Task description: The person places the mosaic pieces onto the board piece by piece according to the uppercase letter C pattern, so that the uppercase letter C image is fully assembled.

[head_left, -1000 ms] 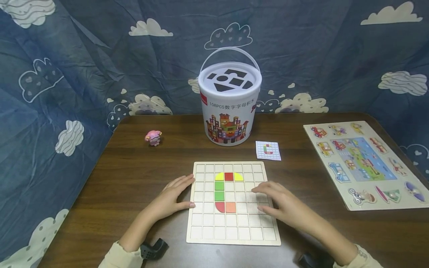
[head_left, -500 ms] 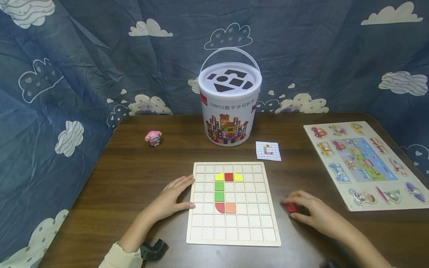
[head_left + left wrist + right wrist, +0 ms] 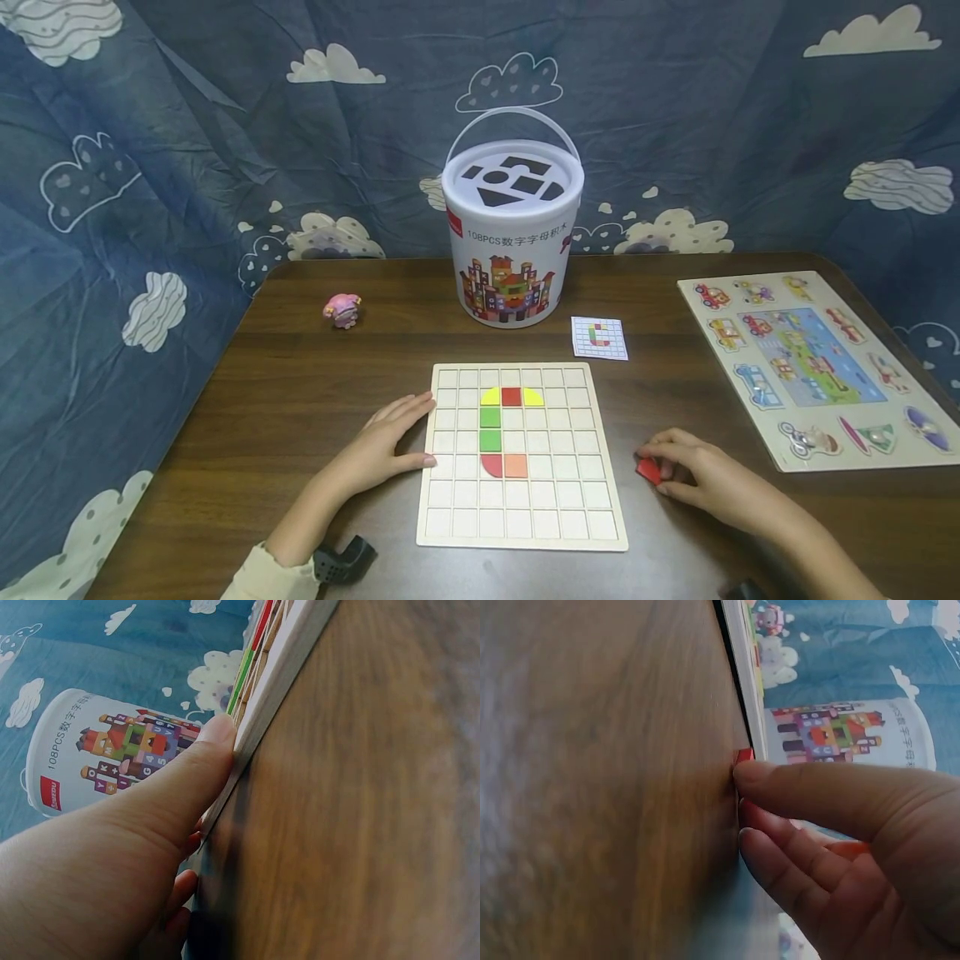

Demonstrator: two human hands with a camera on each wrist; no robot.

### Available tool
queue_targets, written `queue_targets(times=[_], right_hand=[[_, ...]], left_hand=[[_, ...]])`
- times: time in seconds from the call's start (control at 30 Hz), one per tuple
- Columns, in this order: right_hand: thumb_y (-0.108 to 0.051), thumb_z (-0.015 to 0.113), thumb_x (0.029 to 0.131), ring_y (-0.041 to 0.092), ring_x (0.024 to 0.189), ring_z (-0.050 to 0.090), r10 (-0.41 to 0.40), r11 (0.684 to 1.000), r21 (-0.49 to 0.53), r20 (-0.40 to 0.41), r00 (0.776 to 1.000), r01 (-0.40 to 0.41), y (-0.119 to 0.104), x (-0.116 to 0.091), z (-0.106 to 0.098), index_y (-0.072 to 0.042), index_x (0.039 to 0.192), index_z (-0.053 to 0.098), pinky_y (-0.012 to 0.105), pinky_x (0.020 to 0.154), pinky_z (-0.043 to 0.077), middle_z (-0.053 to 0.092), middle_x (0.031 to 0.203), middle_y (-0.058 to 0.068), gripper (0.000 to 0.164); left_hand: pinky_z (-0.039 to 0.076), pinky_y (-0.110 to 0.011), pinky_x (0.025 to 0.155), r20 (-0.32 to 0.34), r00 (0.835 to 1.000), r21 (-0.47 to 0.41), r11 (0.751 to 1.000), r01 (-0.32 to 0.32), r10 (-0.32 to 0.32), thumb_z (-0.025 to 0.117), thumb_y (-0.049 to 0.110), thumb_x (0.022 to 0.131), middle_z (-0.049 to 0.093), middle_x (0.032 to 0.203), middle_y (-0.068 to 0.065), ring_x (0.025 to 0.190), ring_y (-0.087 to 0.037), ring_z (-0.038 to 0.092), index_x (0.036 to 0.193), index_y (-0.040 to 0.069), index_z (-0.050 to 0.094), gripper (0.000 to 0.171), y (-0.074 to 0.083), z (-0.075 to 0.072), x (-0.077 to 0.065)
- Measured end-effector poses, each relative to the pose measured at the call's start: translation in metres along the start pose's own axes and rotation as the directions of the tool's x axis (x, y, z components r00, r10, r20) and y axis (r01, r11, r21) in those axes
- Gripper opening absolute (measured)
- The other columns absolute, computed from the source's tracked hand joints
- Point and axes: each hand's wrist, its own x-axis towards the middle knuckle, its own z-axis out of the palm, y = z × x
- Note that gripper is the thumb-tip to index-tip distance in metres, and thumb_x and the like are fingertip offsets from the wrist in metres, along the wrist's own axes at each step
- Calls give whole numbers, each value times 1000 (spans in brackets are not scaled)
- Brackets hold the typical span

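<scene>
A pale wooden grid board [image 3: 558, 517] lies on the table, with yellow, red, green and orange tiles [image 3: 491, 440] set in some of its squares. My left hand [image 3: 382, 446] rests at the board's left edge, thumb and fingertips touching it; the left wrist view shows the thumb [image 3: 202, 761] against the rim. To the right of the board, the thumb and fingers of my right hand [image 3: 701, 479] pinch a small red tile [image 3: 648, 471] low over the tabletop. Only a corner of that red tile [image 3: 745, 754] shows past the thumb in the right wrist view, so its full outline is hidden.
Behind the board stands a white lidded bucket [image 3: 513, 242]. A small pattern card [image 3: 599, 338] lies in front of it, to the right. A picture puzzle board [image 3: 825, 433] occupies the far right, and a pink figurine [image 3: 343, 310] stands back left.
My right hand has moved from above the board to the table on its right and taken hold of the red tile, which has since turned in the fingers. The left hand stays put.
</scene>
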Motion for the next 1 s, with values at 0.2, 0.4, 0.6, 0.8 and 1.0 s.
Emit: queue_targets(times=[0.2, 0.4, 0.6, 0.8, 1.0], right_hand=[[-12, 74, 71, 2, 73, 46, -52, 998, -31, -58, 997, 50, 0, 2, 4, -9, 105, 63, 22, 59, 43, 52, 96, -6, 36], [-18, 73, 74, 7, 83, 52, -99, 994, -65, -88, 991, 93, 1, 5, 9, -17, 99, 65, 28, 69, 47, 52, 97, -9, 27], [-17, 75, 72, 7, 88, 53, -130, 989, -92, -149, 980, 117, -9, 15, 10, -16, 95, 65, 28, 74, 47, 55, 94, -15, 25], [-18, 76, 71, 6, 85, 52, -117, 993, -56, -171, 978, 108, -36, 36, 13, -13, 96, 64, 28, 72, 47, 55, 94, -13, 28], [-25, 74, 74, 6, 83, 51, -68, 998, -7, -109, 992, 68, -60, 59, 33, -13, 97, 64, 29, 73, 47, 56, 93, -10, 27]], left_hand=[[19, -50, 102, 3, 1000, 0, 1000, 2, -2, 62, 51, 78, 28, 145, 3, 131, -24, 23, 139, 15, 35, 77, 1, 0, 0], [19, -50, 102, 7, 1000, 5, 1000, 2, -2, 63, 50, 78, 27, 145, 3, 131, -25, 23, 139, 14, 35, 77, 1, 0, 0], [19, -50, 102, 7, 1000, 5, 1000, 4, -4, 63, 49, 78, 28, 145, 2, 131, -25, 23, 139, 14, 35, 77, 1, -1, 1], [19, -50, 102, 7, 1000, 3, 1000, 2, -2, 63, 49, 78, 28, 145, 2, 131, -24, 23, 139, 14, 35, 76, 1, -1, 0], [19, -50, 102, 9, 1000, 1, 1000, 1, -1, 62, 50, 78, 28, 145, 2, 131, -25, 23, 140, 14, 35, 77, 1, -1, 0]])
